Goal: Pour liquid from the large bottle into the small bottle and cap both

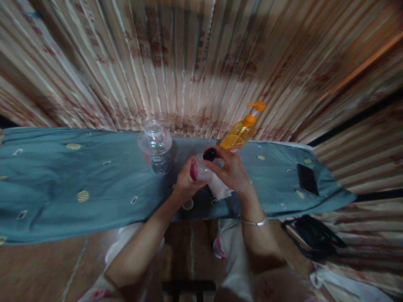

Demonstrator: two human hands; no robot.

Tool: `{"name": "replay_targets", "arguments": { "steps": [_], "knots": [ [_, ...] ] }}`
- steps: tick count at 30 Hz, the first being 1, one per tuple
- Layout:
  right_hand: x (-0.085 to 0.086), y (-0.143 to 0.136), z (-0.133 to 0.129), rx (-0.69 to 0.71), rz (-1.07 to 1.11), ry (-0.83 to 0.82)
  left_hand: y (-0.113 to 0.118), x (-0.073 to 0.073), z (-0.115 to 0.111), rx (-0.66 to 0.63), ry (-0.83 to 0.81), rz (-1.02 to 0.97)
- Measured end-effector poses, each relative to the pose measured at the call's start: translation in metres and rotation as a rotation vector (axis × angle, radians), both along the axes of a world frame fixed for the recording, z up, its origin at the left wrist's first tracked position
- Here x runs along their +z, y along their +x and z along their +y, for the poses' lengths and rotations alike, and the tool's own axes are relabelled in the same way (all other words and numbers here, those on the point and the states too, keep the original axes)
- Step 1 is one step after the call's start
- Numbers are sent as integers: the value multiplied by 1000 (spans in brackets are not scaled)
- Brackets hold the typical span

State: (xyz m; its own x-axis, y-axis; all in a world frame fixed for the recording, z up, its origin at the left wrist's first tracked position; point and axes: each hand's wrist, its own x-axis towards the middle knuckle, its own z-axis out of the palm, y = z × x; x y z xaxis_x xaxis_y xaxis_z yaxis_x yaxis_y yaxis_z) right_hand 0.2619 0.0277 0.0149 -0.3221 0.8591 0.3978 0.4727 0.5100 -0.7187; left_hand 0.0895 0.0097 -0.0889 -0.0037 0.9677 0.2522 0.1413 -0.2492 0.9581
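Observation:
Above the middle of the cloth-covered table, my left hand [186, 181] is wrapped round a small clear container [203, 170] with a pink patch on its side. My right hand [229, 167] grips a small black object [209, 154] between thumb and fingers, at the container's upper right edge. Under my hands lies a crumpled white tissue [219, 188]. A small round clear lid or disc [188, 204] rests near the front edge. Just behind my right hand stands a pump bottle [238, 135] of yellow liquid with an orange top.
A large clear plastic bottle with a wide collar [155, 147] stands left of my hands. On the right of the teal tablecloth [107, 180] lies a dark phone [307, 179]. A pleated curtain hangs behind, and a black bag [315, 237] sits below the table at right.

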Motion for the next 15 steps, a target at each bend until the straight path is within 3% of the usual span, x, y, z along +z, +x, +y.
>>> {"name": "replay_targets", "arguments": {
  "steps": [5, 11, 15],
  "knots": [
    [-1, -1, 0, -65, -13, 8, 2, 1, 0, -11, 1, -19],
    [0, 3, 0, 62, 43, -11, 2, 2, 0, -13, -4, -31],
    [-1, 1, 0, -10, 27, -8, 2, 0, 1, -8, -14, -33]
  ]
}}
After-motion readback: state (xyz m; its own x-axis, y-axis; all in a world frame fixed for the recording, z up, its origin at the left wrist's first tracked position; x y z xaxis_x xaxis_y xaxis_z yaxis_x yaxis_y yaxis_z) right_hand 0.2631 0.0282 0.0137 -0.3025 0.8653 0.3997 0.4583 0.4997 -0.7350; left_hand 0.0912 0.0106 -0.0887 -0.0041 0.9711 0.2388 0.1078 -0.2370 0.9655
